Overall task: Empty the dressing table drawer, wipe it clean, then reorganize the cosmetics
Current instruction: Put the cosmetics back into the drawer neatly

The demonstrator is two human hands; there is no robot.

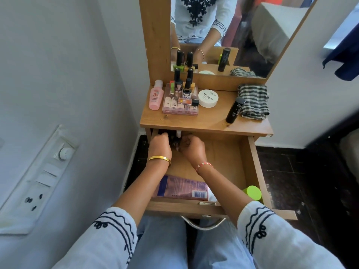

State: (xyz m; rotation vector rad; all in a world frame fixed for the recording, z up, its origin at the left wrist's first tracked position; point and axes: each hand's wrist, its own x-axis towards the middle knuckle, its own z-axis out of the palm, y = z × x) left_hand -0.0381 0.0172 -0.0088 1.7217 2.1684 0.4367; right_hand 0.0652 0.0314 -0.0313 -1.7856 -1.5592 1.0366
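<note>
From the head view, my left hand (160,145) and right hand (191,147) reach into the back left corner of the open drawer (252,162), fingers curled around small dark cosmetics (175,141) there, while a pink tube (182,188) lies at its front.

Home bedroom corner. Small wooden dressing table (206,121) with tall mirror (242,26) against white wall; nail polish bottles (181,84) and nail polish remover tub (208,98) on top. Bed reflected in mirror. Wall switchboard (38,181) with sockets at left; dark tiled floor (291,171).
</note>
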